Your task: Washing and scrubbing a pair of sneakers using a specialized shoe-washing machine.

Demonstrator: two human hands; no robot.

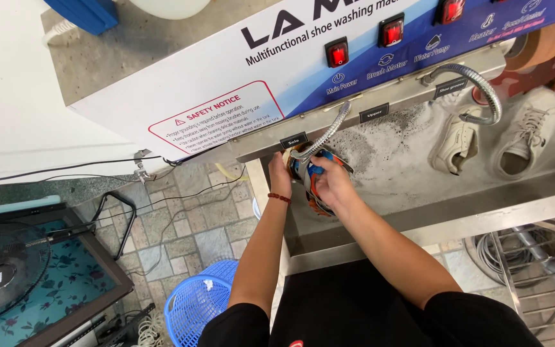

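Both my hands hold a colourful shoe (pixel 308 172), orange, blue and black, at the left end of a steel wash basin (pixel 457 209). My left hand (pixel 279 172) grips its left side; a red bead bracelet sits on that wrist. My right hand (pixel 331 182) wraps over its top and right side. A flexible metal hose (pixel 327 133) from the machine curves down onto the shoe. Most of the shoe is hidden by my hands.
A white-and-blue washing machine panel (pixel 277 77) with red rocker switches stands behind the basin. Two white sneakers (pixel 521 138) lie in the foamy basin at right, under a second hose (pixel 483 87). A blue plastic basket (pixel 197 302) and a fan (pixel 1 273) sit on the tiled floor at left.
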